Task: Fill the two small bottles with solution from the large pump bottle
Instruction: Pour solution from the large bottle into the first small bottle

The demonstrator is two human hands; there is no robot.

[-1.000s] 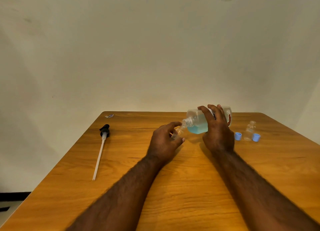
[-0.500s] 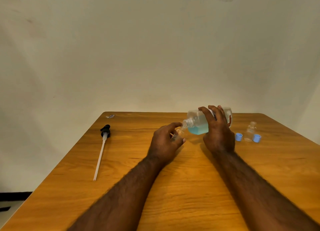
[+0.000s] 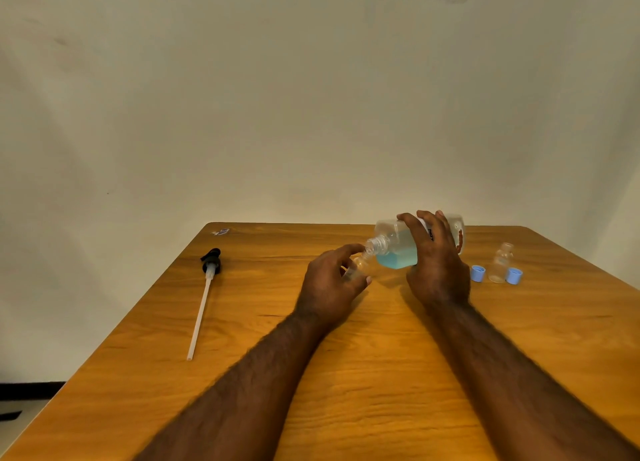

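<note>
Tilting large bottle (image 3: 398, 249) gripped by right hand (image 3: 437, 270) toward small bottle (image 3: 358, 265) pinched in left hand (image 3: 329, 287).

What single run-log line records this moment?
right hand: holds large bottle tilted; left hand: holds small bottle at its mouth; second small bottle: uncapped, standing; pump: on table

On your worktop (image 3: 346, 374) the pump (image 3: 207, 280) lies far left, and the large bottle (image 3: 393, 244) hangs tilted at centre, neck just above the small bottle (image 3: 360, 264) on its left. Further right, the second small bottle (image 3: 500, 265) stands between the left cap (image 3: 478, 273) and the right cap (image 3: 514, 275).
</note>
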